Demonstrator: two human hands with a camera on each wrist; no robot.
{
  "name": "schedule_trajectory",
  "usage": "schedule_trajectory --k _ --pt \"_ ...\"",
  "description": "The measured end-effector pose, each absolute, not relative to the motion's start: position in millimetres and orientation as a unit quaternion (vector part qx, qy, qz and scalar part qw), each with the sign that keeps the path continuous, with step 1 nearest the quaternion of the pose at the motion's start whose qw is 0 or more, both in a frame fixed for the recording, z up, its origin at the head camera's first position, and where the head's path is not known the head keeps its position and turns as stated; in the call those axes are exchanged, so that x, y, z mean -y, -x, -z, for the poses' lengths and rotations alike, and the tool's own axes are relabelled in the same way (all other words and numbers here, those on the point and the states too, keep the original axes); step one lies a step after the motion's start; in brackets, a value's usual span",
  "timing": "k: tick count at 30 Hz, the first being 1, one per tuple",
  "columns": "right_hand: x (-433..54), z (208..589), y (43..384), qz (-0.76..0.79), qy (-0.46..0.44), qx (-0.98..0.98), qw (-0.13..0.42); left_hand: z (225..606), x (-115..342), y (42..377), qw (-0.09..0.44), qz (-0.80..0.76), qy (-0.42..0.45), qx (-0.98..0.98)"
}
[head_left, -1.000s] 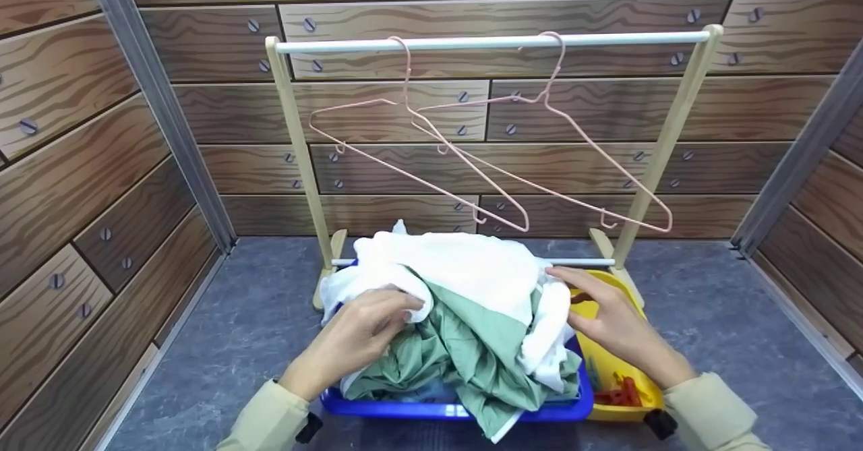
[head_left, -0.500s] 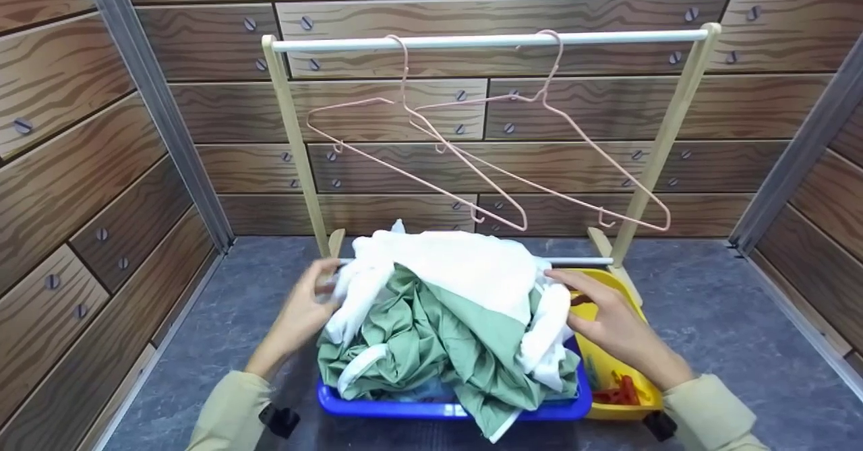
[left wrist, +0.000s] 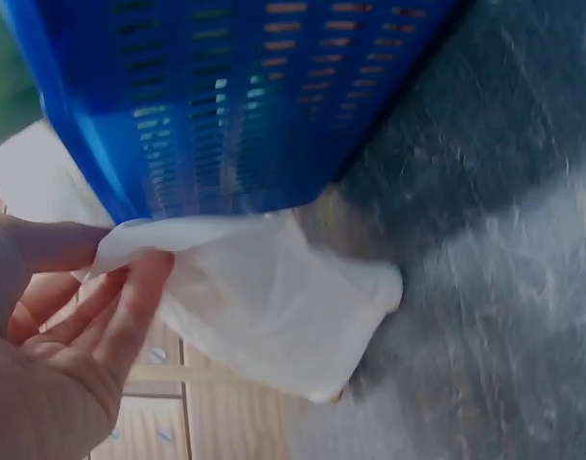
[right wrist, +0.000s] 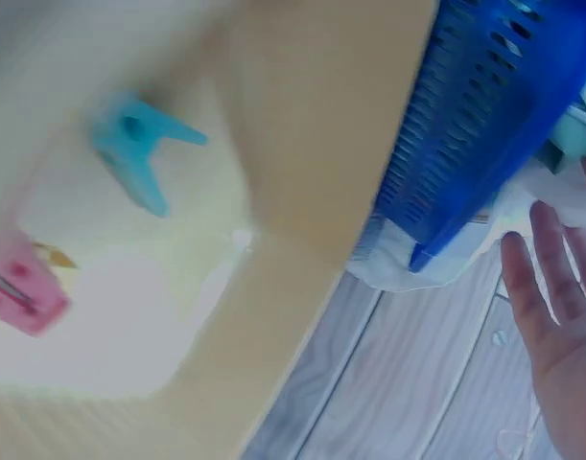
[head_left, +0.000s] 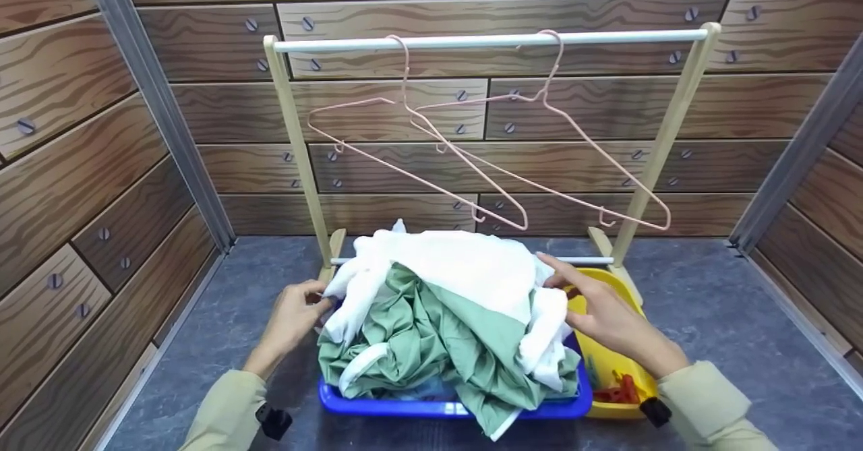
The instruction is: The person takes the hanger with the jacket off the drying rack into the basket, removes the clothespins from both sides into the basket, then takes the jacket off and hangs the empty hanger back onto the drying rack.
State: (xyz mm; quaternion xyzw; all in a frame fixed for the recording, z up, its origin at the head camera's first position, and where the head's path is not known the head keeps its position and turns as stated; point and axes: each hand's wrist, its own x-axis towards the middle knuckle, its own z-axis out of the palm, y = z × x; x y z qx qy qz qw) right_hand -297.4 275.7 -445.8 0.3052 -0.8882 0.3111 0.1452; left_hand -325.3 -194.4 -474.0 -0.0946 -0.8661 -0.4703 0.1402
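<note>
A green and white garment (head_left: 465, 272) lies bunched over the top of a blue basket (head_left: 404, 407). At the basket's left side my left hand (head_left: 290, 319) pinches a white edge of cloth. The left wrist view shows that white cloth (left wrist: 264, 307) between thumb and fingers, hanging down outside the slotted basket wall (left wrist: 216, 105). My right hand (head_left: 607, 319) is at the garment's right side, fingers extended beside the white part. In the right wrist view its fingers (right wrist: 527, 297) are spread near the cloth; whether they touch it is unclear.
A yellow bin (head_left: 610, 363) with red clothespins (head_left: 623, 392) stands right of the basket; its inside shows a blue clothespin (right wrist: 139, 149) and a pink one (right wrist: 24, 287). Behind is a rack (head_left: 485, 42) with two pink hangers (head_left: 472, 161). Wood-patterned walls enclose the grey floor (head_left: 222, 343).
My left hand let go of a white fold at the garment's front, moved left and took a white edge at the basket's side. The green front is more exposed. My right hand shifted slightly.
</note>
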Motion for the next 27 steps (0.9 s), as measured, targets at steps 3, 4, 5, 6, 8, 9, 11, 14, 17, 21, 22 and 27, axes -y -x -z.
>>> schedule_trajectory --k 3,4,5,6,8,9,11,14,17,21,22,27 --pt "-273 440 299 -0.301 -0.323 0.89 0.116 467 195 326 0.149 0.463 0.106 0.867" --pt "-272 439 300 -0.3 -0.328 0.889 0.107 464 195 327 0.154 0.46 0.108 0.868" --pt "-271 438 300 -0.298 -0.332 0.889 0.099 460 194 327 0.157 0.461 0.108 0.867" --pt "-271 437 300 -0.299 -0.334 0.889 0.091 456 193 327 0.158 0.468 0.107 0.863" --pt "-269 435 300 -0.302 -0.333 0.89 0.078 447 188 327 0.157 0.487 0.102 0.853" --pt "-267 435 300 -0.304 -0.332 0.89 0.078 442 185 327 0.157 0.498 0.101 0.847" --pt "-264 433 300 -0.312 -0.325 0.89 0.078 433 177 326 0.155 0.523 0.104 0.832" --pt "-258 432 300 -0.327 -0.316 0.886 0.09 424 162 324 0.153 0.569 0.125 0.799" --pt "-253 433 299 -0.336 -0.319 0.88 0.105 419 149 320 0.152 0.59 0.169 0.775" --pt "-251 437 297 -0.337 -0.326 0.875 0.119 419 141 312 0.113 0.54 0.251 0.795" --pt "-251 438 296 -0.338 -0.325 0.875 0.117 420 140 310 0.094 0.524 0.27 0.803" --pt "-256 439 285 -0.357 -0.311 0.877 0.087 428 143 301 0.024 0.47 0.309 0.826"
